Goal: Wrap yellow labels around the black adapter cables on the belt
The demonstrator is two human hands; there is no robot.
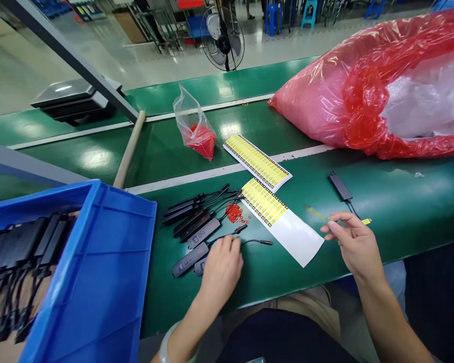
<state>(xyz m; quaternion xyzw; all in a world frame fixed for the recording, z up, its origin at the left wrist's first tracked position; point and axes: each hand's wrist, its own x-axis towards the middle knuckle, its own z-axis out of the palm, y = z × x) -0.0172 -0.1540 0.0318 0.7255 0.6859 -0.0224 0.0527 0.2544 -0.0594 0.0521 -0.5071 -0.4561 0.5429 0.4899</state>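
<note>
My left hand (222, 264) is curled over a black cabled device (200, 266) lying on the green bench; its cable tip (265, 242) sticks out past my fingers, whose tips are hidden. Beside it lies another black device (190, 260) with a short cable, and more devices (203, 233) are fanned out behind. Between thumb and forefinger my right hand (353, 242) pinches a thin yellow label (316, 213), blurred and held above the bench. A label sheet (298, 237), partly peeled to white backing, lies between my hands. Small red rings (234, 213) are heaped by the cables.
On the left stands a blue crate (126, 201) with several black devices. A second label sheet (257, 161) and a clear bag (194, 126) of red pieces lie farther back. One device (340, 186) with a yellow tag rests at right, below a large red plastic bag (325, 91).
</note>
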